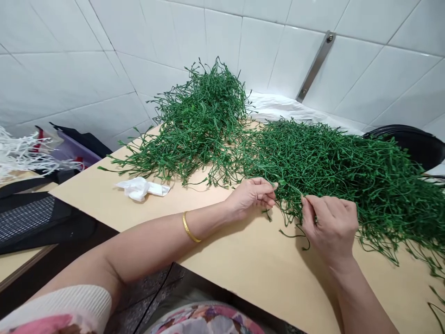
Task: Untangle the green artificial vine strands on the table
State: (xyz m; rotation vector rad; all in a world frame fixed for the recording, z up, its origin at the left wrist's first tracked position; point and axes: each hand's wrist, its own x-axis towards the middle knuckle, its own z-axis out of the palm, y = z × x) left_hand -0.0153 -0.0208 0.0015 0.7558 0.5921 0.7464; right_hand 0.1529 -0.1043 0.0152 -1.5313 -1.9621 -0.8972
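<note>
In the head view, my left hand (252, 195) is closed in a pinch at the near edge of the green heap, with a thin green plastic stem at its fingertips. My right hand (329, 225), also closed, grips the other end of what looks like the same stem, which runs taut between the two hands. Behind them spreads a big tangled pile of green plastic stems (323, 157) with small forked tips. A second, taller mound of stems (205, 111) rises to the left. A few loose strands lie on the tabletop (243, 260) below my hands.
A crumpled white tissue (141, 189) lies on the table at left. White stringy strands (28, 155) and dark bags (83, 144) are beyond the left edge. A black round object (410, 144) stands back right. White tiled walls with a metal bracket (316, 67) close off the back.
</note>
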